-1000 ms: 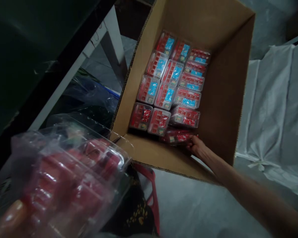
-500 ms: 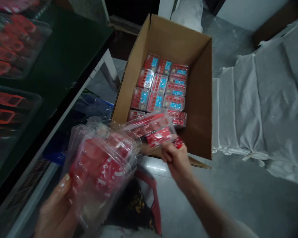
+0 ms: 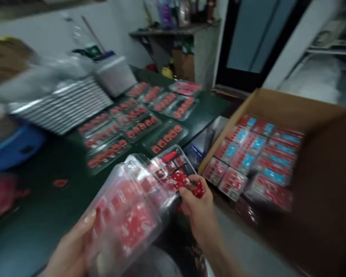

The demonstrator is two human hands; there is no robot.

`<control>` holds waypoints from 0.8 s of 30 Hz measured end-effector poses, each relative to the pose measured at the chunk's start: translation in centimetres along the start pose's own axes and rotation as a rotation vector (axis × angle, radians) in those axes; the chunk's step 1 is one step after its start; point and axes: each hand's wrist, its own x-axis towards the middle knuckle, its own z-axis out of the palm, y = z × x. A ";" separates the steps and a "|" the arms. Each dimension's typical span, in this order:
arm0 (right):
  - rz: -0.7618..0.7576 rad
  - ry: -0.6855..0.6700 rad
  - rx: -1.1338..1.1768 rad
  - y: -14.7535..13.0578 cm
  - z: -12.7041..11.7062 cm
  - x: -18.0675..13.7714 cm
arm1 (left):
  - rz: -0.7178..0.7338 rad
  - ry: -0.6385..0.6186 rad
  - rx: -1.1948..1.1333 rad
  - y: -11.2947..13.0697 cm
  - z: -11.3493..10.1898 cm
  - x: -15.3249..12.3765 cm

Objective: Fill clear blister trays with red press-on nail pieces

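Observation:
My left hand (image 3: 72,250) grips a stack of clear plastic packs (image 3: 127,215) with red contents, low in the middle of the view. My right hand (image 3: 197,206) pinches another clear pack (image 3: 173,169) with red items, held just above and touching the stack. Both hands hover over the edge of a dark green table (image 3: 40,215). To the right stands an open cardboard box (image 3: 320,115) holding several rows of red and blue packs (image 3: 253,154).
Several clear trays of red pieces (image 3: 138,123) lie spread on the table. Behind them sit a ribbed metal stack (image 3: 66,104), a grey container (image 3: 115,77) and a blue tub (image 3: 14,146). A shelf with bottles (image 3: 175,23) and a dark doorway (image 3: 248,42) stand at the back.
The view swung up from the box to the table. My right hand drew a pack out of the box and brought it against the stack in my left hand.

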 end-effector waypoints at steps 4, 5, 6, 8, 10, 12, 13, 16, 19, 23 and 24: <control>0.035 -0.145 -0.074 0.8 2.9 0.2 | 0.298 0.101 -0.143 3.3 -4.1 -1.1; 0.052 -0.174 -0.091 1.2 3.8 -0.1 | 0.361 0.074 -0.180 4.0 -5.3 -1.1; 0.073 -0.207 -0.103 1.7 4.8 -0.5 | 0.407 0.043 -0.210 4.6 -6.6 -1.1; 0.104 -0.278 -0.123 2.9 7.1 -1.3 | 0.459 -0.009 -0.261 5.4 -8.9 -1.0; 0.121 -0.346 -0.148 4.6 9.9 -2.0 | 0.486 -0.032 -0.301 6.0 -10.7 -0.8; 0.145 -0.404 -0.192 6.4 12.8 -2.3 | 0.520 -0.042 -0.309 6.5 -12.2 -0.6; 0.161 -0.429 -0.226 7.3 14.3 -2.3 | 0.546 -0.050 -0.301 6.7 -12.8 -0.4; 0.210 -0.470 -0.403 9.6 17.8 -1.9 | 0.643 -0.039 -0.268 7.3 -14.5 0.5; 0.186 -0.489 -0.644 11.1 19.7 -1.1 | 0.642 -0.025 -0.229 7.5 -15.8 2.0; 0.030 -0.556 -0.856 11.3 20.3 -0.3 | 0.550 -0.015 -0.211 7.6 -16.7 4.0; -0.073 -0.574 -0.975 11.1 20.3 -0.2 | 0.537 -0.013 -0.217 7.7 -16.8 4.4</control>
